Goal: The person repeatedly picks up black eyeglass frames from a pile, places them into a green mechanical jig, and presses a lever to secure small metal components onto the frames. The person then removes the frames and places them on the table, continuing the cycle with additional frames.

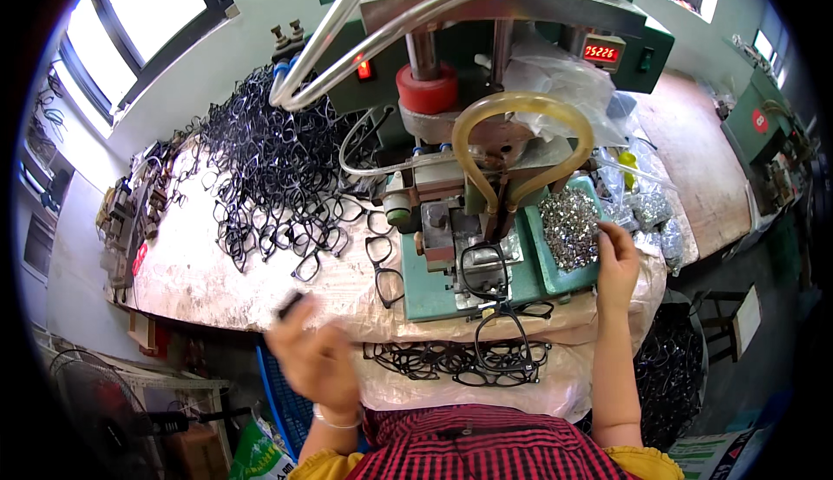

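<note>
My left hand (pixel 317 354) is raised over the table's front edge, left of the press, and smeared by motion. Something small and black (pixel 291 305) shows at its fingertips; I cannot tell whether it is held or worn. Over the right rim of a green tray (pixel 561 283) is my right hand (pixel 617 259), its fingers pinched together among small shiny metal parts (pixel 568 228). What they grip is too small to make out. A black eyeglass frame (pixel 464 276) sits at the metal fixture of the press (pixel 438 246), with another frame (pixel 503 365) hanging below it.
A large heap of black eyeglass frames (pixel 278 150) covers the table's back left. More frames (pixel 416 360) lie along the front ledge near my body. Plastic bags of metal parts (pixel 651 208) stand right of the tray. A yellowish hose (pixel 521 102) loops above the fixture.
</note>
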Demonstrator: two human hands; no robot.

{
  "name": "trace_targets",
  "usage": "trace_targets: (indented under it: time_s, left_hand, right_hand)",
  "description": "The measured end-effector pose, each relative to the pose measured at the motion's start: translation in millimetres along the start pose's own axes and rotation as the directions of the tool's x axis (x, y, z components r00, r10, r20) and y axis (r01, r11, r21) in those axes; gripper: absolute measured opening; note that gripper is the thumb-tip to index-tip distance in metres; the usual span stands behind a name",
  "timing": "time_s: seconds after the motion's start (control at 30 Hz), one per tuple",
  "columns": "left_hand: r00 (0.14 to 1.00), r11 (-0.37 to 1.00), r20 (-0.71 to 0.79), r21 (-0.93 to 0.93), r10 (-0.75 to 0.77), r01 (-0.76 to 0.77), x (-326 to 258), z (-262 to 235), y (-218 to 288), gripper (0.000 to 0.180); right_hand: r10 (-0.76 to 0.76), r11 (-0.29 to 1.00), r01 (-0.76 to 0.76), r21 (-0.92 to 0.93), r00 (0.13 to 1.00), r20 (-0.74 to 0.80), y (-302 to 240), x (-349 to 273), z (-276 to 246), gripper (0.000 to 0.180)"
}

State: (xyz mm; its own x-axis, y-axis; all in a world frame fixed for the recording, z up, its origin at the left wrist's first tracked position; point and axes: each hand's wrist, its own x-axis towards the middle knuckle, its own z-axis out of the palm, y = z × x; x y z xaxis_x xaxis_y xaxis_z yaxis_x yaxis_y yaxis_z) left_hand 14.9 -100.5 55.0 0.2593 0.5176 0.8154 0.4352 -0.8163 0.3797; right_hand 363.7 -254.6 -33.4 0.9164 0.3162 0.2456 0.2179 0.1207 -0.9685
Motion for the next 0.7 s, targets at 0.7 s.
trace_targets:
  time_s: [0.7]
  left_hand:
    - [0.949,0.969,0.194,0.076,-0.247,0.237,-13,32,-128,0.009]
  right_hand:
    - [-0.123,0.944,0.099,-0.316,0.991,-0.056,-3,-41,-49,0.015]
